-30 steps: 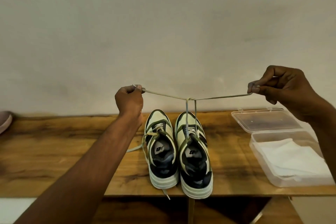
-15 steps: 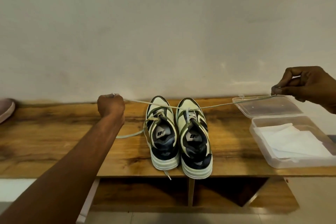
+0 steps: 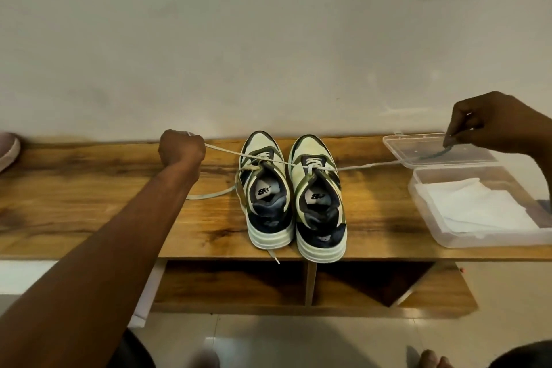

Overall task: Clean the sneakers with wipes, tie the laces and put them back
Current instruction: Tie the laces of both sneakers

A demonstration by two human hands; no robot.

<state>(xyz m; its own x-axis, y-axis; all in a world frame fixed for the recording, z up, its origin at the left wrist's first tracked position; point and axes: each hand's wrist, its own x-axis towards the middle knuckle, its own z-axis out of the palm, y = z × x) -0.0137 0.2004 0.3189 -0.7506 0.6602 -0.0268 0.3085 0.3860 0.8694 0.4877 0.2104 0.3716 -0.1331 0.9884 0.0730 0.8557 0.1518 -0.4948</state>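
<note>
Two cream, green and navy sneakers stand side by side on the wooden shelf top (image 3: 89, 212), heels toward me. The right sneaker (image 3: 318, 194) has its lace (image 3: 367, 165) pulled out taut to both sides. My left hand (image 3: 181, 149) grips one lace end in a fist, left of the shoes. Over the box lid, my right hand (image 3: 490, 125) pinches the other end. The left sneaker (image 3: 265, 188) has loose laces trailing on the wood.
A clear plastic box (image 3: 466, 236) with white wipes (image 3: 478, 206) sits at the right, its open lid (image 3: 424, 155) behind it. A pinkish object (image 3: 7, 149) lies at the far left edge. Open cubbies (image 3: 236, 281) are below the shelf top; a wall stands behind.
Both hands have dropped from well above the shoes to near shelf height and spread further apart, drawing the right sneaker's lace down and tight.
</note>
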